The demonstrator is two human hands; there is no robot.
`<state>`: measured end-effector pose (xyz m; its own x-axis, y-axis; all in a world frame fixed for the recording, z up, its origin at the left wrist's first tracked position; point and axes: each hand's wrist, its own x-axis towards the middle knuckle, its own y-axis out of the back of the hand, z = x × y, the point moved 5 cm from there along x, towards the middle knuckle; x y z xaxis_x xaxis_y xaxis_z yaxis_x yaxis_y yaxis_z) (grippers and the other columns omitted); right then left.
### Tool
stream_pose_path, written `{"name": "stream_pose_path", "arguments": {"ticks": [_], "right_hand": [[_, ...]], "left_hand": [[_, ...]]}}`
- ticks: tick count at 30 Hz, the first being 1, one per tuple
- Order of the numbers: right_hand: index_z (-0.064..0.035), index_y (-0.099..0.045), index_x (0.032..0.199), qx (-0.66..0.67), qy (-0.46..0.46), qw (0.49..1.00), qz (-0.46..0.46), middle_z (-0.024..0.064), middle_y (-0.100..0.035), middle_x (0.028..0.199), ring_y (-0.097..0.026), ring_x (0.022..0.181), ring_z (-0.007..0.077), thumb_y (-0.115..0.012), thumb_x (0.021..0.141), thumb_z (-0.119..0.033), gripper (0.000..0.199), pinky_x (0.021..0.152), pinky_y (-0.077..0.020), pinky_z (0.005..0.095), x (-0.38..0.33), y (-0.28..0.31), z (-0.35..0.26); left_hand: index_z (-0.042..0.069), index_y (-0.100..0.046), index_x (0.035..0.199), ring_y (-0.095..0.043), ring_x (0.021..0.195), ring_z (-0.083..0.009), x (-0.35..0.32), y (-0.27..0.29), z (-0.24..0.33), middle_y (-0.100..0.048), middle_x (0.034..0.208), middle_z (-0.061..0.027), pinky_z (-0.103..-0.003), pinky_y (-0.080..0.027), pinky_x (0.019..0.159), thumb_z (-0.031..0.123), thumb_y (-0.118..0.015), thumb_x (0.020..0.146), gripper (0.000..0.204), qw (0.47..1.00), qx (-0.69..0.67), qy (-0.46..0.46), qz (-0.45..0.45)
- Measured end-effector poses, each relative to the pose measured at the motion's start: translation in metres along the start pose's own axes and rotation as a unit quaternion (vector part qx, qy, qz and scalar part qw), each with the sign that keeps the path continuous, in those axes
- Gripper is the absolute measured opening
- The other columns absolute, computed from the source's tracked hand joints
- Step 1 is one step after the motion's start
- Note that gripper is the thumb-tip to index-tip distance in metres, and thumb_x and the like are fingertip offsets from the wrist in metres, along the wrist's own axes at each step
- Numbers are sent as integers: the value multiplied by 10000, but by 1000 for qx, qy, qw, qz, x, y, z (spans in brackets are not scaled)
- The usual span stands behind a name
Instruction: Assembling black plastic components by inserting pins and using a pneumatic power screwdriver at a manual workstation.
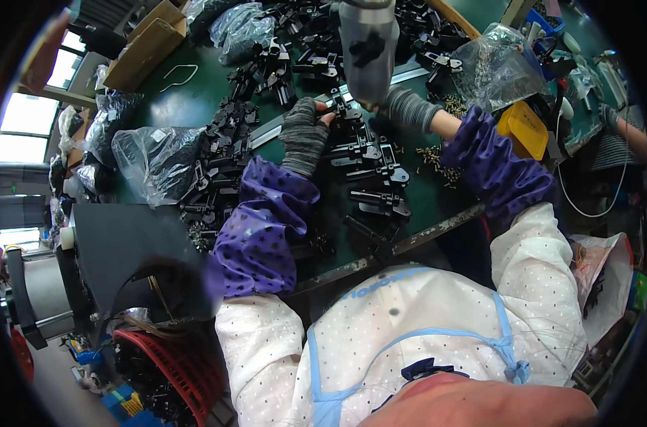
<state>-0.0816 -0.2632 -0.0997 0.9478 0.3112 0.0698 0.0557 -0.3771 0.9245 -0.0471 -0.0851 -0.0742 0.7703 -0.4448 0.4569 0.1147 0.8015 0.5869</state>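
My left hand [303, 135], in a grey striped fingerless glove, is at the middle of the green table [427, 206]. Its thumb and fingers close on the end of a black part with silver metal pieces [345, 107], which lies by a long silver rail [265, 134]. My right hand [407, 107], gloved alike, reaches in from the right. A large grey cylindrical body [368, 60], hanging close to the camera, covers its fingers. Below the hands, several similar black parts [370, 153] lie in a column. Small brass-coloured screws [437, 160] are scattered beside my right forearm.
Black parts [227, 139] are heaped left and at the back. Clear plastic bags [156, 160] lie to the left, another bag [498, 67] at the right by a yellow container [523, 130]. A red basket [170, 363] stands lower left. Another person's arm [629, 135] shows far right.
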Motion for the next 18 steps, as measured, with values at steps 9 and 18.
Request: {"name": "stream_pose_path", "arguments": {"ticks": [9, 18], "right_hand": [[-43, -599, 856, 428, -106, 898, 17, 16, -565, 704, -529, 649, 83, -605, 745, -122, 137, 526, -460, 220, 14, 31, -40], [-19, -604, 860, 353, -86, 932, -6, 29, -592, 743, -534, 712, 107, -606, 742, -175, 195, 673, -435, 263, 34, 16, -23]], "left_hand": [[55, -557, 853, -557, 710, -199, 0, -15, -9, -572, 780, -65, -301, -444, 650, 148, -634, 694, 199, 996, -47, -60, -43], [12, -566, 875, -533, 737, -132, 0, -35, -37, -588, 798, -32, -241, -425, 672, 133, -592, 768, 163, 964, -239, 35, -110]]}}
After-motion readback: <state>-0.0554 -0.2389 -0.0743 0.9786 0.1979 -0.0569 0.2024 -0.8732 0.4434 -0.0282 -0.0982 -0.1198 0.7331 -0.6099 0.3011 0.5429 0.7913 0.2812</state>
